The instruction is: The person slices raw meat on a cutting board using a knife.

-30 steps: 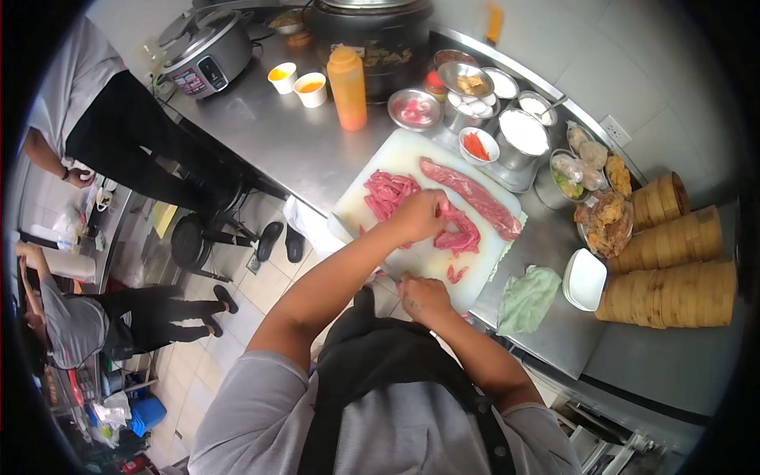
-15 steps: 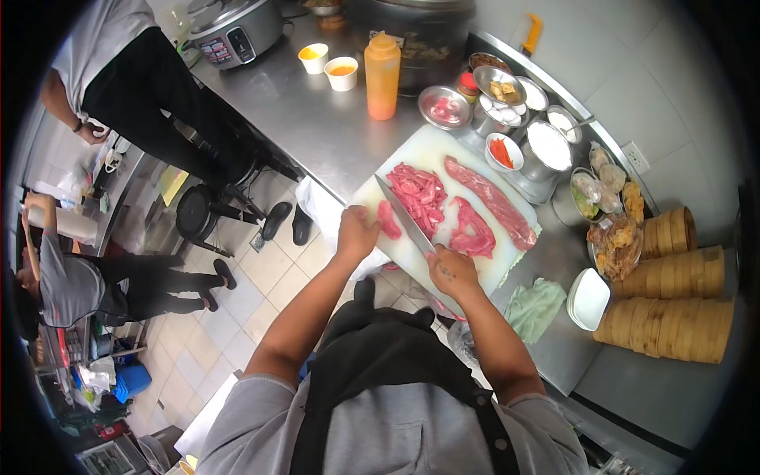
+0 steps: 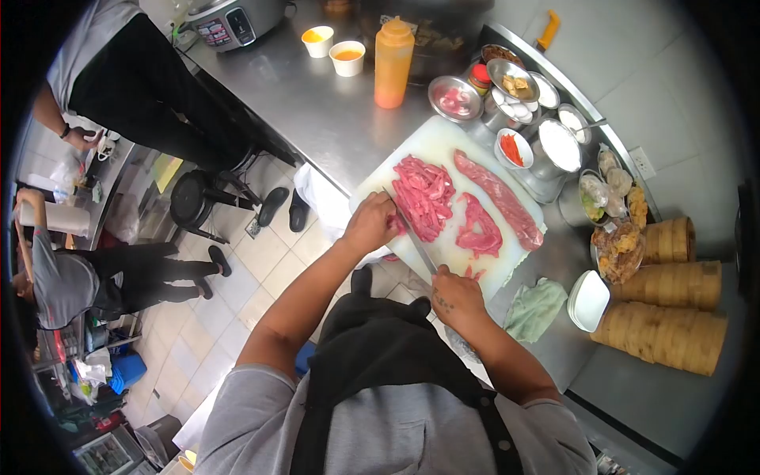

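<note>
Just beyond the black apron [image 3: 380,348], two hands are held at the near side of one board [image 3: 431,142]. One knife [image 3: 423,252] is gripped by the right hand [image 3: 457,297], the fingers wrapped together and its handle mostly hidden by them. By the bent, bunched fingers of the left hand [image 3: 370,226], one small slice [image 3: 397,226] is touched beside the knife; whether it is pinched or only pressed cannot be told, since most of it is covered. On the board, beyond the knife, are laid one heap of meat strips [image 3: 423,198], too tangled to be counted, one smaller pile [image 3: 479,228] and one long piece [image 3: 500,199]. To the right, one green cloth [image 3: 536,310] is crumpled beside stacked white dishes [image 3: 588,301], their number hard to make out. Farther right, three stacks of steamers [image 3: 661,332] are ranged. Behind the board, one white bowl [image 3: 514,148] of red strips and one steel bowl [image 3: 455,99] of pink pieces are set, the containers beyond being partly overlapped. Farther off, one bottle [image 3: 393,63] and two cups [image 3: 347,58] are placed; the cooker [image 3: 237,24] is cut off by the upper edge. Across the floor, one stool [image 3: 194,198] and two co-workers [image 3: 134,87] are seen, the nearer one cut off above.
</note>
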A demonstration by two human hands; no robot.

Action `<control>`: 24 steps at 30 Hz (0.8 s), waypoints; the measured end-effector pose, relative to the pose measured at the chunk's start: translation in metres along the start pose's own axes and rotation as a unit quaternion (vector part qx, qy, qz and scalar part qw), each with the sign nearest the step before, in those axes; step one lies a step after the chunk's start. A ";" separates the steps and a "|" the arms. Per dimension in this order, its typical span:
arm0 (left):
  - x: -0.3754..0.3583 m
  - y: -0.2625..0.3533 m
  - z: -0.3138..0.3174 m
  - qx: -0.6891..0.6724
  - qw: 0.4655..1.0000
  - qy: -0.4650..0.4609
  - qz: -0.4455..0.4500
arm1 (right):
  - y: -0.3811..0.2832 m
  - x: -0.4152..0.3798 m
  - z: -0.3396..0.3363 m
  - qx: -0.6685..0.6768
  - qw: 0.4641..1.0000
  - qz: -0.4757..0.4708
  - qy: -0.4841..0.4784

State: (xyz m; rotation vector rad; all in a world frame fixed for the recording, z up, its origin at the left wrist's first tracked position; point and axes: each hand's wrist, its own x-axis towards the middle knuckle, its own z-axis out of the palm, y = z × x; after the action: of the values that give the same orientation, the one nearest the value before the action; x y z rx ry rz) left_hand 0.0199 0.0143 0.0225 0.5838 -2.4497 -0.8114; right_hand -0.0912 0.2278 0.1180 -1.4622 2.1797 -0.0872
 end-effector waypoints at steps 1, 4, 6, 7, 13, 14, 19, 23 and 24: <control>0.001 -0.001 0.001 -0.014 1.000 0.019 0.006 | 0.000 0.006 0.005 0.003 1.000 -0.001 0.000; 0.001 -0.002 0.001 -0.038 0.999 0.007 -0.009 | 0.009 0.047 0.047 0.048 0.997 -0.037 0.054; -0.001 -0.006 0.006 -0.032 0.999 0.008 -0.003 | 0.006 0.087 0.050 0.041 0.997 -0.027 0.059; -0.001 -0.005 0.005 -0.023 1.000 0.008 0.006 | 0.004 0.101 0.043 0.052 0.997 -0.026 0.051; -0.011 0.001 -0.004 -0.060 0.995 0.074 -0.013 | 0.033 0.050 0.034 0.090 0.990 -0.039 0.099; -0.013 0.000 -0.006 -0.061 0.995 0.074 -0.016 | 0.031 0.041 0.028 0.056 0.996 -0.008 0.069; -0.005 0.002 -0.009 -0.017 1.000 0.005 0.019 | 0.001 0.025 0.012 0.015 0.999 0.030 0.031; -0.007 -0.004 -0.006 -0.021 1.000 -0.003 0.008 | -0.005 0.013 0.009 0.009 1.000 -0.004 0.001; -0.009 -0.006 -0.003 -0.026 1.000 0.005 0.009 | -0.006 0.013 0.009 0.009 1.000 0.005 -0.022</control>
State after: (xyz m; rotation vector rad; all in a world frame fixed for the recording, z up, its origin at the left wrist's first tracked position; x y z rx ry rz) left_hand 0.0300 0.0129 0.0182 0.5444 -2.4140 -0.8587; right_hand -0.0862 0.2159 0.1071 -1.4312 2.1459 -0.0704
